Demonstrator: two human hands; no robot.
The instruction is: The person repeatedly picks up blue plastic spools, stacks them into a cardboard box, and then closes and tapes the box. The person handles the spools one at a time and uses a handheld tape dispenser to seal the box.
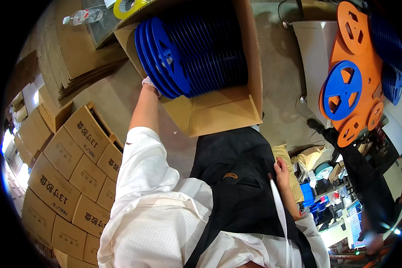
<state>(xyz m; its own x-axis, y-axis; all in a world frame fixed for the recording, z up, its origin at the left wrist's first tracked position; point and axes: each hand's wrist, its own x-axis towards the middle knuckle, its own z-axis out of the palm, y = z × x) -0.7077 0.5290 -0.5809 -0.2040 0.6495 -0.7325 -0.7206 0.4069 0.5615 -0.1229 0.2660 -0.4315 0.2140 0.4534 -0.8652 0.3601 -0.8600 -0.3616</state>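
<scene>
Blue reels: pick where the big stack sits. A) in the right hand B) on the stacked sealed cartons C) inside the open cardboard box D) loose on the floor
C: the blue reels stand packed side by side inside the open cardboard box, with the left hand at the outermost reel.

The left hand (pixel 150 84) reaches up to the lower edge of a row of blue reels (pixel 187 51) packed upright in an open cardboard box (pixel 219 109), its fingers at the outermost reel — whether they grip it cannot be told. The right hand (pixel 281 172) rests against the black apron (pixel 236 178), fingers loosely curled, holding nothing visible. To the left stand stacked, closed cartons (pixel 71 165), and flattened cardboard sheets (pixel 71 53) lie above them. At upper right, a small blue reel (pixel 341 90) sits on large orange reels (pixel 366 58) — another person's dark-sleeved arm (pixel 370 178) shows below them.
</scene>
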